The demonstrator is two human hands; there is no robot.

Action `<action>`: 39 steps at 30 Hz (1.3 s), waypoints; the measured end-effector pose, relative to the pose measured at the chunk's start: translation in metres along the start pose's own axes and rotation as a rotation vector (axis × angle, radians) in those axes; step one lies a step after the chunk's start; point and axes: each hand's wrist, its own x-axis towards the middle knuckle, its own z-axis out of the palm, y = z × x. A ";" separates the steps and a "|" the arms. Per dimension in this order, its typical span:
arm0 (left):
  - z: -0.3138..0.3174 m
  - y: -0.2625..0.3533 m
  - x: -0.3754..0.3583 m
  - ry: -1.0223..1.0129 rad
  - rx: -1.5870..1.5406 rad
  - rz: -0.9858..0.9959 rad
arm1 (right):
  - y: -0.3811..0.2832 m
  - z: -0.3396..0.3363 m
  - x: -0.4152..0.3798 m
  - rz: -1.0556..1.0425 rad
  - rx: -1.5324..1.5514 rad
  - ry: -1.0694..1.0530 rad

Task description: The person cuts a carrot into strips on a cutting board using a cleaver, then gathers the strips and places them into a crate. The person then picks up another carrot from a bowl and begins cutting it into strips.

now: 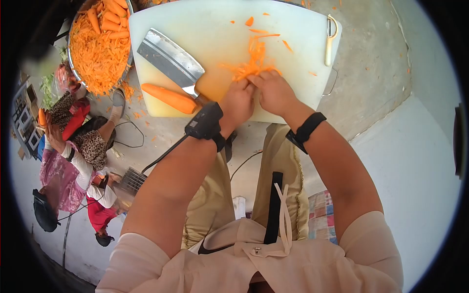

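Observation:
Both hands meet at the near side of a small pile of carrot shreds (255,57) on the white cutting board (293,44). My left hand (238,103) has curled fingers pressed into the near edge of the shreds. Beside it, my right hand (274,93) is closed over the same edge, its fingertips touching the left hand's. Left of the hands lies a cleaver (171,57), its handle partly hidden behind the left wrist. A peeled whole carrot (168,98) rests next to the blade. Along the board's right edge is a peeler (330,44) with a cream handle.
A metal basin (70,53) at the upper left is heaped with shredded carrot and several whole carrots. Two people sit at the left; one person's hand (54,136) holds a carrot. Scraps lie scattered on the floor (376,63). A white wall rises at the right.

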 end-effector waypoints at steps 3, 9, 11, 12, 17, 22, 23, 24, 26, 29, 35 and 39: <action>-0.009 0.001 0.015 0.079 0.083 0.061 | 0.000 -0.015 -0.001 0.002 0.073 0.113; -0.020 -0.012 -0.021 -0.437 0.250 -0.148 | 0.041 -0.018 -0.088 0.319 -0.133 -0.432; -0.019 -0.017 -0.028 -0.584 0.393 -0.145 | 0.052 -0.015 -0.112 0.365 -0.241 -0.617; -0.018 -0.016 -0.027 -0.588 0.388 -0.147 | 0.053 -0.014 -0.120 0.298 -0.329 -0.617; -0.012 -0.020 -0.004 -0.522 0.441 -0.099 | 0.055 -0.017 -0.086 0.116 -0.487 -0.563; -0.026 -0.003 0.036 -0.173 0.300 0.150 | 0.040 -0.029 -0.022 -0.096 -0.300 -0.126; -0.028 0.000 0.042 -0.157 0.231 0.112 | 0.037 -0.034 -0.013 -0.139 -0.227 0.009; -0.031 -0.001 0.046 -0.157 0.232 0.111 | 0.039 -0.037 -0.009 -0.140 -0.227 0.009; -0.039 -0.005 0.052 0.055 0.293 0.071 | 0.042 -0.043 -0.004 0.131 -0.103 0.229; -0.044 -0.011 0.049 0.113 0.313 -0.287 | 0.056 -0.054 -0.020 0.456 -0.161 0.258; -0.023 -0.015 0.041 -0.018 0.308 -0.399 | 0.072 -0.019 -0.042 0.596 -0.075 0.345; -0.013 0.001 0.054 0.003 0.213 -0.340 | 0.040 -0.004 -0.005 0.412 0.023 0.379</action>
